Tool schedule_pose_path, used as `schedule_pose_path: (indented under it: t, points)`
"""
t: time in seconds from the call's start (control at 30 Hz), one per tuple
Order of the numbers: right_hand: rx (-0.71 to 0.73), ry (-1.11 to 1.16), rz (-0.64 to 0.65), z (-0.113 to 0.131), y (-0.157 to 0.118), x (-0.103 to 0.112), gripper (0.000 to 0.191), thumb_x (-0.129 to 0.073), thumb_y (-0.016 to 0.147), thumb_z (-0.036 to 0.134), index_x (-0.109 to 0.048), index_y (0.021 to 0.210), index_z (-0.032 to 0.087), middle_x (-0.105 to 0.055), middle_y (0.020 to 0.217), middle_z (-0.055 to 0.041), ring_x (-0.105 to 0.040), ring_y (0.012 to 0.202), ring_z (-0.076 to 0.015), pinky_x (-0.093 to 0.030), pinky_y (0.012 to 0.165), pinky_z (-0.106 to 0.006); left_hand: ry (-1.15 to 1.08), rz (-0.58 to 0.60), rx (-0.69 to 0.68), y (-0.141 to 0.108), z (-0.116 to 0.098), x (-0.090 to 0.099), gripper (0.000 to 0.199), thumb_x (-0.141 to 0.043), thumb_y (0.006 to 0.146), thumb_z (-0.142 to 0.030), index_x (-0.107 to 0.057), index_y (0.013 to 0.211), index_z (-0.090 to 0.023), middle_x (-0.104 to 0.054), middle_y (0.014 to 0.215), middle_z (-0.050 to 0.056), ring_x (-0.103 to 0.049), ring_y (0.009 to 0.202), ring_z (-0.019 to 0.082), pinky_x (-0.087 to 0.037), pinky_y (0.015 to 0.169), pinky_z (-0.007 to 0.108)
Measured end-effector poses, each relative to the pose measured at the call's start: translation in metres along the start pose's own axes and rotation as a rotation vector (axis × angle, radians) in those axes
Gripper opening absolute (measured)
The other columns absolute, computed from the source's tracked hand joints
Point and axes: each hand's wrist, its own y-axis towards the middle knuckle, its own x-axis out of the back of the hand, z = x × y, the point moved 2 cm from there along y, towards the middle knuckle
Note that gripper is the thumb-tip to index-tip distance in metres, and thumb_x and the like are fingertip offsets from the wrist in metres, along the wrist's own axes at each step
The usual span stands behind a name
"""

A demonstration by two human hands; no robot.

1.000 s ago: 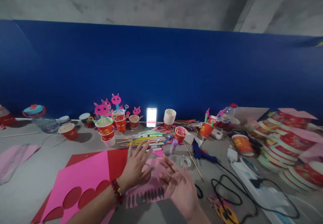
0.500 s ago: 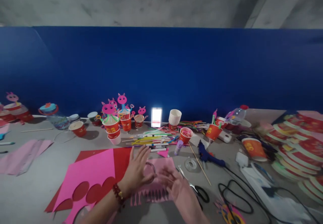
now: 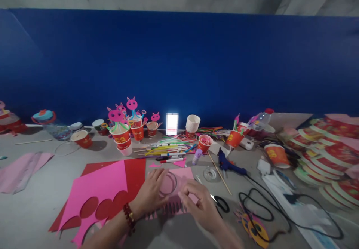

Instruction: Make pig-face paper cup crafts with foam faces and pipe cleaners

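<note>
Before me lies a light pink paper sheet (image 3: pixel 183 173) with a row of narrow cut shapes along its near edge. A thin round ring (image 3: pixel 175 183) rests on it. My left hand (image 3: pixel 153 189) lies over the sheet's left part, fingers stretched out and touching the ring's left side. At the sheet's right side my right hand (image 3: pixel 200 204) is curled, thumb and forefinger drawn together. Whatever they may pinch is too small to make out. Scissors (image 3: pixel 221 204) with black handles lie just beyond the right hand, partly hidden by it.
Bright pink paper (image 3: pixel 98 181) with round holes lies on red paper (image 3: pixel 137 166) at left. Several markers (image 3: pixel 168 150) and decorated cups (image 3: pixel 119 131) stand behind. To the right are clear tape (image 3: pixel 209 174), a blue glue gun (image 3: pixel 228 165), its looping cord, and stacked bowls (image 3: pixel 328 151).
My right hand has gone from blurred, spread fingers to a curled pinch, a little to the right. My left hand has settled lower beside the ring. The view has tilted slightly down.
</note>
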Motion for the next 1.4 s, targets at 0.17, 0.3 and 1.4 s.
schedule_pose_path:
  t: [0.17,0.3,1.4]
  points:
    - [-0.024,-0.106,-0.035,-0.009,0.006,0.002,0.036,-0.050,0.097,0.032,-0.050,0.063,0.022,-0.055,0.064,0.0007,-0.052,0.063,-0.0168,-0.038,0.062,-0.027,-0.167,0.049,-0.137,0.023,-0.012,-0.013,0.081,-0.063,0.083,-0.024,-0.025,0.155,-0.020,-0.040,0.155,0.019,-0.037,0.143,0.033,-0.036,0.116,0.053]
    - [0.053,-0.172,-0.089,-0.005,0.017,0.034,0.034,-0.049,0.098,0.033,-0.052,0.066,0.022,-0.057,0.065,0.0001,-0.055,0.064,-0.0170,-0.041,0.063,-0.027,-0.208,0.130,-0.152,0.033,-0.017,-0.029,0.082,-0.069,0.084,-0.037,-0.030,0.154,-0.020,-0.041,0.155,0.020,-0.034,0.146,0.036,-0.029,0.118,0.057]
    - [-0.144,-1.101,0.091,-0.061,0.231,0.141,0.024,-0.058,0.100,0.036,-0.066,0.109,0.016,-0.069,0.104,-0.0054,-0.068,0.085,-0.0181,-0.057,0.075,-0.035,-0.151,-0.008,-0.050,0.027,-0.009,-0.032,0.073,-0.067,0.085,-0.035,-0.037,0.149,-0.017,-0.048,0.150,0.019,-0.043,0.140,0.033,-0.031,0.118,0.057]
